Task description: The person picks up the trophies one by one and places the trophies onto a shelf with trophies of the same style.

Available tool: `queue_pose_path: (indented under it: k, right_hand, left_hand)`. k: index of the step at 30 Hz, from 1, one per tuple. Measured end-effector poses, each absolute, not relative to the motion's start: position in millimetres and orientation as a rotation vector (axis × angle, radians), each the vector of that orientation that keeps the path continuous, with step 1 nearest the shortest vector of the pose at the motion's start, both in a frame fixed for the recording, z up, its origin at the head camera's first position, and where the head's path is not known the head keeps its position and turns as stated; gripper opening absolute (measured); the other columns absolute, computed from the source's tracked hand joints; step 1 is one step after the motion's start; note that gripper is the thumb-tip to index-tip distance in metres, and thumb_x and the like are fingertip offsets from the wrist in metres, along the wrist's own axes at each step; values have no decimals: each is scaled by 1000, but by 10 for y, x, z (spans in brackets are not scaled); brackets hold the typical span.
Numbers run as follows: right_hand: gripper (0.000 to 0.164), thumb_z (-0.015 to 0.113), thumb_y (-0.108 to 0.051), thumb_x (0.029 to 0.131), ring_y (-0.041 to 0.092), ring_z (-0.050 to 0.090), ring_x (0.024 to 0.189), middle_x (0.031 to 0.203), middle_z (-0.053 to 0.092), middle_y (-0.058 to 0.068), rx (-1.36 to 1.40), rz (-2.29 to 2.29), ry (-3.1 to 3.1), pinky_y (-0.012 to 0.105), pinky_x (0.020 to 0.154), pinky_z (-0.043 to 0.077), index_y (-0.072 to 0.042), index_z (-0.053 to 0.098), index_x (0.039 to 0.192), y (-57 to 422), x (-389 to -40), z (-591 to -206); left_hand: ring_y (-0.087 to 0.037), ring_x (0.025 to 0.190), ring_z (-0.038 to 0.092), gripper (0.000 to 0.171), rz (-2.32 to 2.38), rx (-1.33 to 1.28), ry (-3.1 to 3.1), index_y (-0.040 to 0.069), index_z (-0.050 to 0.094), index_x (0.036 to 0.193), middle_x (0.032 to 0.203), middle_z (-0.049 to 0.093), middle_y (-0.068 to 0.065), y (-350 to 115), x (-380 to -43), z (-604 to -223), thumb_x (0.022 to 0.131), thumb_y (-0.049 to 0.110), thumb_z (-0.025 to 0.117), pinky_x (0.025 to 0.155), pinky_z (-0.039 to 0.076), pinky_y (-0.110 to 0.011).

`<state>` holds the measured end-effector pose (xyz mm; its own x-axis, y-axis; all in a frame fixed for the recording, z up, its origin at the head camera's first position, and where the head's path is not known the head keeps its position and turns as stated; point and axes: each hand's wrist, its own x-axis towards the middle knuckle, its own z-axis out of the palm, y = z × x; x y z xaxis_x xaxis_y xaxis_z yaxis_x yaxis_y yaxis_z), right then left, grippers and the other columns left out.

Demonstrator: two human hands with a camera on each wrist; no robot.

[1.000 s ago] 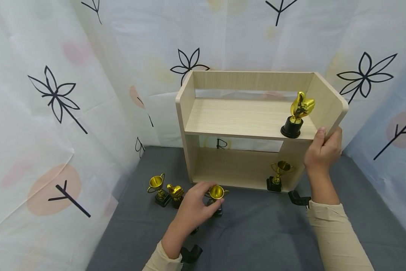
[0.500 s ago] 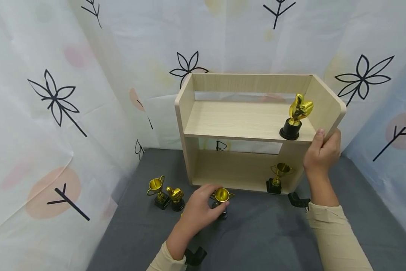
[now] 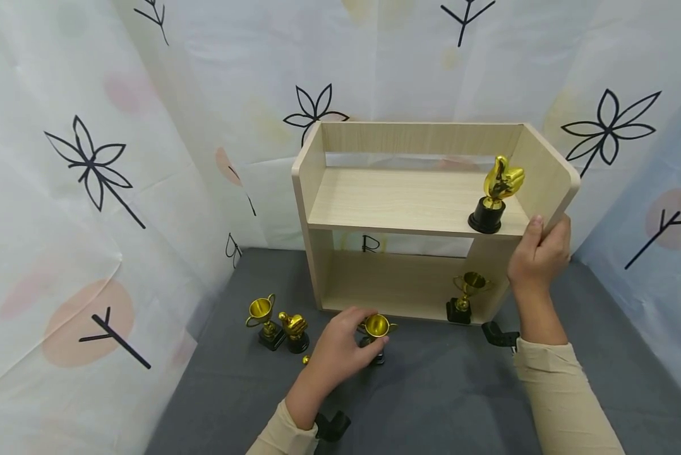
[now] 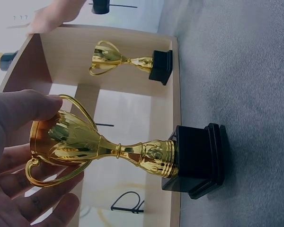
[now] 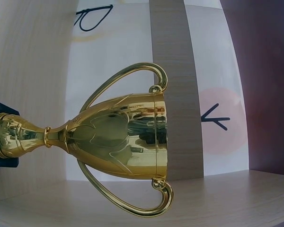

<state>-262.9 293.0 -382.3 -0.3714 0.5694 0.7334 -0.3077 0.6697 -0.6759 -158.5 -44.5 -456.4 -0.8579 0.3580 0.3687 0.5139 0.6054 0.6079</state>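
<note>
My left hand (image 3: 340, 347) holds a gold trophy cup (image 4: 75, 137) by its bowl, thumb near one handle and fingers behind. The cup's black base (image 4: 199, 161) stands upright close over the grey cloth, in front of the shelf. With my right hand (image 3: 539, 259) I grip the front edge of the right side panel of a pale wooden two-tier shelf (image 3: 397, 196). A second trophy cup (image 5: 118, 137) stands at the right of the lower tier. Above it, on the upper tier, is a gold thumbs-up trophy (image 3: 502, 180) with a round black base.
Left of my left hand, another trophy cup (image 3: 261, 309) and a smaller thumbs-up trophy (image 3: 295, 325) stand on the grey cloth (image 3: 431, 392). A small gold tip (image 3: 306, 359) peeks out beside the hand, mostly hidden. Patterned curtains (image 3: 164, 126) rise behind and at both sides.
My left hand and the trophy cup have shifted slightly to the right along the shelf's front. My right hand keeps its grip on the side panel.
</note>
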Motion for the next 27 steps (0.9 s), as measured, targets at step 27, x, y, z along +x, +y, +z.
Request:
queue_pose_path:
  k: [27]
  right_hand:
    - [51, 47, -30, 107, 41, 50, 91, 107, 58, 35, -217, 951, -1715, 57, 83, 34, 13, 61, 130, 2923, -2617, -3821]
  left_hand:
    - [-11, 101, 69, 38, -1136, -756, -2570, 14, 73, 125, 118, 73, 2, -237, -1644, -4604, 92, 27, 85, 87, 61, -31]
